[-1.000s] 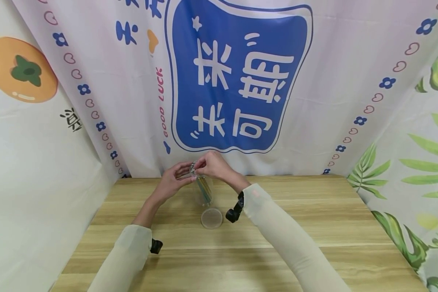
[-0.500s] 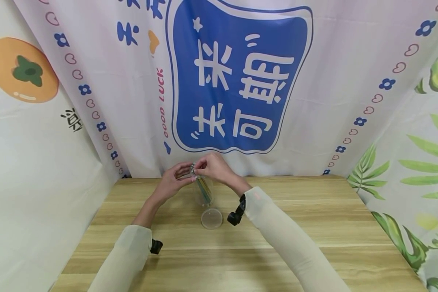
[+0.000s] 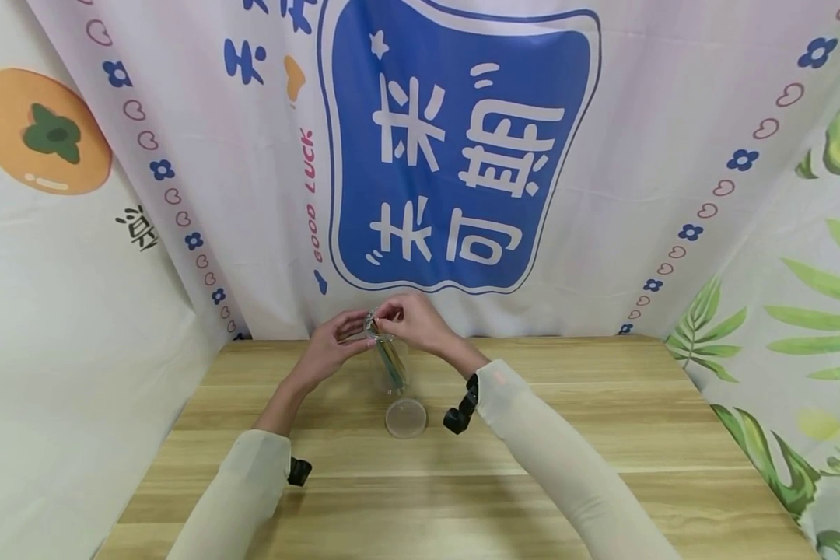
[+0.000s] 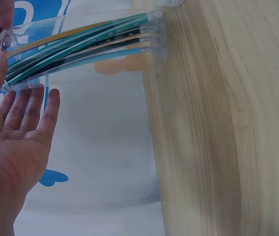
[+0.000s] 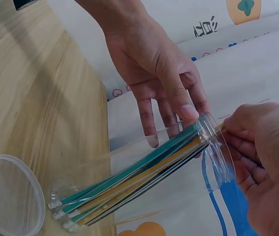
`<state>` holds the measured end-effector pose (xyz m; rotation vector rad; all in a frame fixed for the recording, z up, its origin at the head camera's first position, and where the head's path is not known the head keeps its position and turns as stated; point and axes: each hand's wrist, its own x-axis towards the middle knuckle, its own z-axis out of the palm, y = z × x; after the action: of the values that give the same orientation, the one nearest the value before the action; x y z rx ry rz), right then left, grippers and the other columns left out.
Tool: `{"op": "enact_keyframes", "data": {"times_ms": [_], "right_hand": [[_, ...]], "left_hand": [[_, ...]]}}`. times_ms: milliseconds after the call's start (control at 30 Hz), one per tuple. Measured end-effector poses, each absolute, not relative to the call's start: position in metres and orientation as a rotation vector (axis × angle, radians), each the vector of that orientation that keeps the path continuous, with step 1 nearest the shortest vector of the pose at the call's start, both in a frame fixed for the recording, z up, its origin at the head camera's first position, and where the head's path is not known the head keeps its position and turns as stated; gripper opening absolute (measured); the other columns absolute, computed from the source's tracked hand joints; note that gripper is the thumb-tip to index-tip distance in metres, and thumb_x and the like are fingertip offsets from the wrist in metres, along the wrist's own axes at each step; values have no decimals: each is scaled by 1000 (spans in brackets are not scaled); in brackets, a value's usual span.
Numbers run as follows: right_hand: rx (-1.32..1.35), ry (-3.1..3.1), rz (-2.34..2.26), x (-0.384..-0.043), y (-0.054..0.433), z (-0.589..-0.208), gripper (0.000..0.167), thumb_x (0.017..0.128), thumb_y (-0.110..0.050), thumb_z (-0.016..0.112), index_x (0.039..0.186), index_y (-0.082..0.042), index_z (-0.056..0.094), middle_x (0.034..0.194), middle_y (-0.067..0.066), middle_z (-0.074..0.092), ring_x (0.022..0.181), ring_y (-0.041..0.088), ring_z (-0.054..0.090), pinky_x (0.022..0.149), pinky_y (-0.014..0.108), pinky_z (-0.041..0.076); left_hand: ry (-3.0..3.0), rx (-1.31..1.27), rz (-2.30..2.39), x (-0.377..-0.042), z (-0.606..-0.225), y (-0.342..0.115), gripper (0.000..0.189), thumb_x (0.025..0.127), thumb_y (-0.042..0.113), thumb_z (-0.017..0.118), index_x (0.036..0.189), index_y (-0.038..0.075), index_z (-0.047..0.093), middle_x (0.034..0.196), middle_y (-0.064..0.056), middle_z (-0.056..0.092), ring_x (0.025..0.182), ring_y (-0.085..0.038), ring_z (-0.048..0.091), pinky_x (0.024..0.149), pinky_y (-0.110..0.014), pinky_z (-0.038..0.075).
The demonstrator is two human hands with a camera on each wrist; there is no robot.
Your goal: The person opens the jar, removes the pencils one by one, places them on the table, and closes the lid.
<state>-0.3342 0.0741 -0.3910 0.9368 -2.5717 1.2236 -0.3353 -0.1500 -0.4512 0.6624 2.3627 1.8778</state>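
A tall clear plastic jar (image 5: 217,157) stands upright at the back of the table, its mouth uncovered. Inside lean several pencils (image 4: 80,46), green, yellow and dark ones. My left hand (image 3: 327,351) holds the jar near the rim, thumb on one side and fingers spread along the other. At the mouth, my right hand (image 3: 413,319) pinches the end of a yellow pencil (image 5: 220,127) between thumb and fingertips; most of its length sits within the bunch. In front of the jar lies a round translucent lid (image 3: 406,418), flat on the wood.
The wooden table (image 3: 532,451) ends at a printed cloth backdrop (image 3: 602,257) right behind the jar. White printed cloth also hangs at the left and right sides. Each wrist carries a small black camera (image 3: 458,418).
My right wrist has swung slightly to the right while its fingertips stay at the jar's mouth. The left hand, jar and lid keep their places.
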Motion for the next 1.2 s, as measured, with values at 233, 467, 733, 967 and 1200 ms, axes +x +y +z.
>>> {"op": "enact_keyframes", "data": {"times_ms": [233,467,733,967,1200], "right_hand": [[923,-2523,1285,-333,76,-393,11,98,-5,72,105,-1,79,97,8,76,86,15,68,74,18,57],[880,-2498,1332,-332,78,-395,10,98,-6,71,104,-3,78,96,8,75,83,15,69,74,19,59],[860,-2455,1396,-332,80,-395,9,96,-4,71,103,-1,77,94,9,75,81,16,68,71,20,58],[820,-2403,1519,-330,83,-392,10,99,-4,71,106,1,77,96,11,75,79,16,65,67,20,54],[809,-2349,1652,-332,87,-395,10,99,-4,72,107,2,77,98,11,75,80,15,67,68,22,56]], "left_hand": [[2361,654,1873,-335,-451,-150,63,96,12,81,151,1,53,149,-22,60,138,-39,58,101,-29,59],[2380,648,1860,-335,-452,-150,63,96,13,81,151,1,53,149,-22,60,138,-38,58,102,-28,59],[2378,651,1861,-335,-451,-150,63,96,14,81,151,1,53,148,-21,60,138,-39,58,101,-29,59],[2385,662,1862,-334,-451,-151,63,96,13,80,151,0,52,150,-22,59,138,-39,58,102,-29,59],[2383,666,1853,-336,-453,-152,63,97,15,80,152,1,52,150,-22,58,139,-39,57,102,-29,59]]}}
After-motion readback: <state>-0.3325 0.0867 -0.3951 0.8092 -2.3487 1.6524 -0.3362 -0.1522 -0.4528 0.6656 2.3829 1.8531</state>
